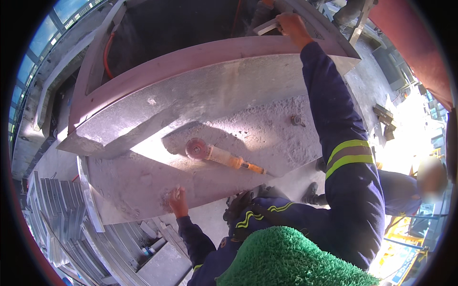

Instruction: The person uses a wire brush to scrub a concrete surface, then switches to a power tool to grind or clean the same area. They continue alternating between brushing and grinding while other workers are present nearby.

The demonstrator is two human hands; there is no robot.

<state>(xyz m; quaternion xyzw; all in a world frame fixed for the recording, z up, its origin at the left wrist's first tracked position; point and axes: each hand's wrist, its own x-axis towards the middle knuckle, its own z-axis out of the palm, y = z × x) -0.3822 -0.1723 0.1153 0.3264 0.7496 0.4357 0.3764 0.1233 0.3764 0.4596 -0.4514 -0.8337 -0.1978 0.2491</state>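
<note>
Clearly, your right hand (292,28) is closed around the end of a pale bar (266,27), far right, by the reddish frame (191,59). Your left hand (178,202) is half-curled at the near left edge of the dusty slab (281,136); whether it pinches anything, I can't tell. Between them lies an angle grinder (224,157), disc leftward; a knock from your body could tip it off the near edge.
</note>
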